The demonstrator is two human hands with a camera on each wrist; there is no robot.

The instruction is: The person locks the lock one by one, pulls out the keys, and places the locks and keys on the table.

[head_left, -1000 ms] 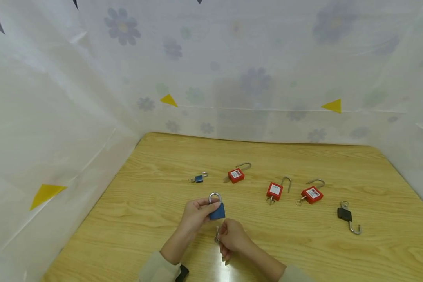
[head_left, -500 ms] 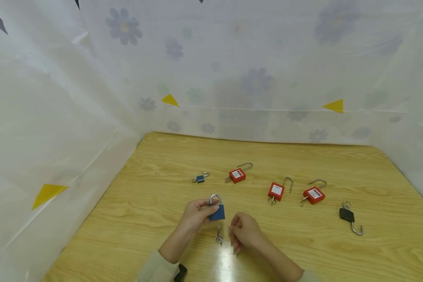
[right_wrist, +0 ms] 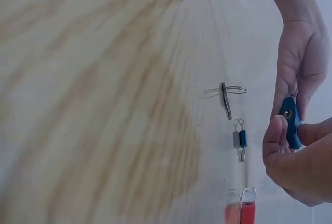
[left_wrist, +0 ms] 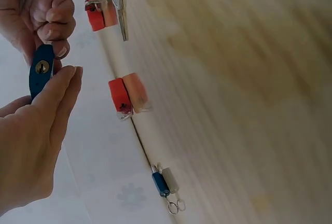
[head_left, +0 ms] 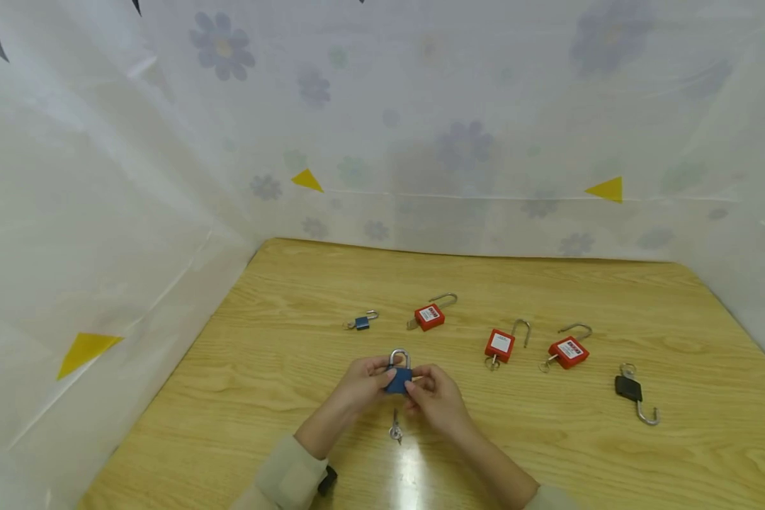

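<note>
A blue padlock [head_left: 398,382] with a silver shackle is held up above the table between both hands, shackle upward. My left hand [head_left: 362,384] grips its left side, thumb across the front. From the right, my right hand [head_left: 441,402] pinches the body between thumb and fingers. The brass keyhole of the padlock [left_wrist: 42,67] faces down, with no key in it. Below the hands, a small bunch of keys [head_left: 395,431] on a ring lies on the table; the right wrist view shows these keys [right_wrist: 226,99] apart from both hands.
Beyond the hands lie a small blue padlock [head_left: 362,323] and three red padlocks, one a red padlock [head_left: 430,316] with a white label. A black padlock [head_left: 627,387] is at the right. Their shackles are open. White flowered sheeting [head_left: 459,142] surrounds the wooden table [head_left: 242,397].
My right hand has let go of the keys on the table, moved off to the right, then come up to pinch the padlock. The left hand has shifted slightly right with it.
</note>
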